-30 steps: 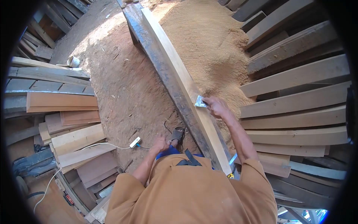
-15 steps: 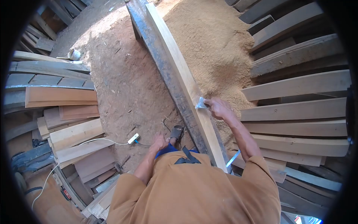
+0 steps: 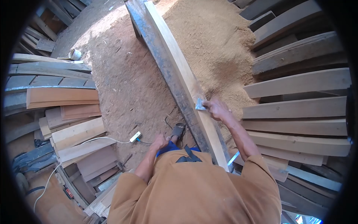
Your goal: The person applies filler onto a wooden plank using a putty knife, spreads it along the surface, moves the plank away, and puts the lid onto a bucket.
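A long pale wood beam (image 3: 179, 59) lies lengthwise on a worn, blue-stained bench (image 3: 161, 64). My right hand (image 3: 217, 109) is closed around a putty knife (image 3: 200, 104), whose flat bluish blade rests against the beam's top face. A darker smooth patch shows on the wood just beyond the blade. My left hand (image 3: 161, 141) lies by my left knee, away from the beam, its fingers loosely apart and nothing visible in it. The handle of the putty knife is hidden in my right hand.
Sawdust (image 3: 209, 41) is heaped right of the bench. Stacked boards (image 3: 298, 106) line the right side, with more planks (image 3: 63, 98) at left. A white power strip (image 3: 135, 137) with its cord lies near my foot (image 3: 178, 130). A white bucket (image 3: 75, 55) stands farther off.
My right hand has shifted slightly toward me, and the putty knife's blade lies flatter on the beam. My left hand's fingers have drawn in a little beside the knee.
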A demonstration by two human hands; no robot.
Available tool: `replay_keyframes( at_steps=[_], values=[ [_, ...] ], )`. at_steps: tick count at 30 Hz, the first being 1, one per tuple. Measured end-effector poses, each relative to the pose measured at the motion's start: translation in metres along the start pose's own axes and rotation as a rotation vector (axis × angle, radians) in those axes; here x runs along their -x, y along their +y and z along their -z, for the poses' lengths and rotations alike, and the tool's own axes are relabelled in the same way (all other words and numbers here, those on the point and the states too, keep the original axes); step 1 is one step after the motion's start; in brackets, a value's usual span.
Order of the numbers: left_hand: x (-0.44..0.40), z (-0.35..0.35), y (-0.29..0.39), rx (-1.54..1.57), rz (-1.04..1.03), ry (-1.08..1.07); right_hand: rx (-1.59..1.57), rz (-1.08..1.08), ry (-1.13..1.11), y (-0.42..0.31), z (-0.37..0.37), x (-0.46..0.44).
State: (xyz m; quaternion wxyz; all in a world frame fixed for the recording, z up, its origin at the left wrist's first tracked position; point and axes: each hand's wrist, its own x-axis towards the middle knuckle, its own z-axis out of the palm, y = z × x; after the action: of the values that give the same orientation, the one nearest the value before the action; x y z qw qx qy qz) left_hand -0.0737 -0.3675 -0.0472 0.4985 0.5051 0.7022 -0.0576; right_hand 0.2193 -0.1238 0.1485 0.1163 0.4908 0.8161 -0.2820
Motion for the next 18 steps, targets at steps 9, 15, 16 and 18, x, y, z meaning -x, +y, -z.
replay_keyframes(
  at_steps=[9,15,16,18],
  values=[
    [-0.001,-0.006,-0.008,0.011,0.03,-0.015,0.048,0.057,0.025,0.011,0.007,0.001],
    [-0.002,-0.012,-0.015,-0.023,0.038,-0.016,0.057,0.036,-0.03,0.008,-0.002,0.002],
    [-0.001,-0.013,-0.017,-0.02,0.029,-0.014,0.061,0.027,-0.044,0.014,-0.001,0.004],
    [-0.002,-0.01,-0.016,-0.014,0.023,-0.009,0.06,0.013,-0.053,0.017,0.005,0.003]
  ],
)
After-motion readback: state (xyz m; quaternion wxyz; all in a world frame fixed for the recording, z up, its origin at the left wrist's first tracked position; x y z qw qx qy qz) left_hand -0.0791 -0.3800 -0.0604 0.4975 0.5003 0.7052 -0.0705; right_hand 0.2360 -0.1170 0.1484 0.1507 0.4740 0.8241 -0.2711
